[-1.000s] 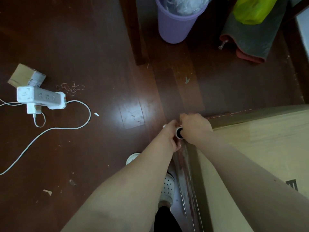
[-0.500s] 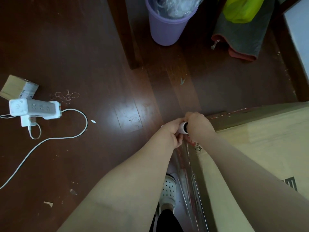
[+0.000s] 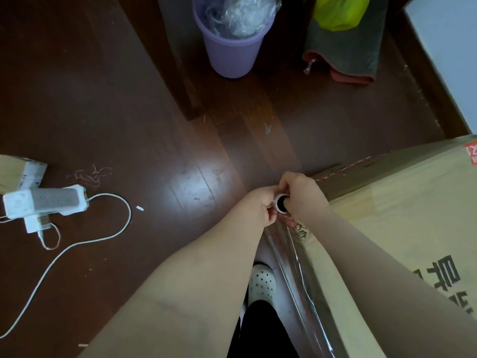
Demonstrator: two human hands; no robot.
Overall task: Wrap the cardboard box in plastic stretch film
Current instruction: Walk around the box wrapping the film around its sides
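– Head view: where is the box [image 3: 402, 228]?
– It stands on the floor [image 3: 180, 151] at the lower right, with its top face and printed characters showing.
– And the hands?
– Both meet at the box's upper left corner. The right hand [image 3: 303, 196] is curled round the roll [image 3: 280, 200], whose open core end faces the camera. The left hand [image 3: 259, 206] pinches the roll's rim from the other side, fingers bent.
– Where is the film [image 3: 291, 257]?
– It runs from the roll down along the box's left side, shiny and creased, to the bottom of the picture.
– Anything under the arms?
– 1 white perforated shoe [image 3: 262, 281], just beside the film.
– What else is on the floor?
– A purple bin [image 3: 232, 55] holding crumpled plastic sits at the far side, with a grey cloth [image 3: 346, 50] and a yellow-green bag [image 3: 335, 14] to its right. At the left edge lie a white power strip [image 3: 44, 201] with its cable [image 3: 85, 241] and, touching it, a small carton [image 3: 18, 171].
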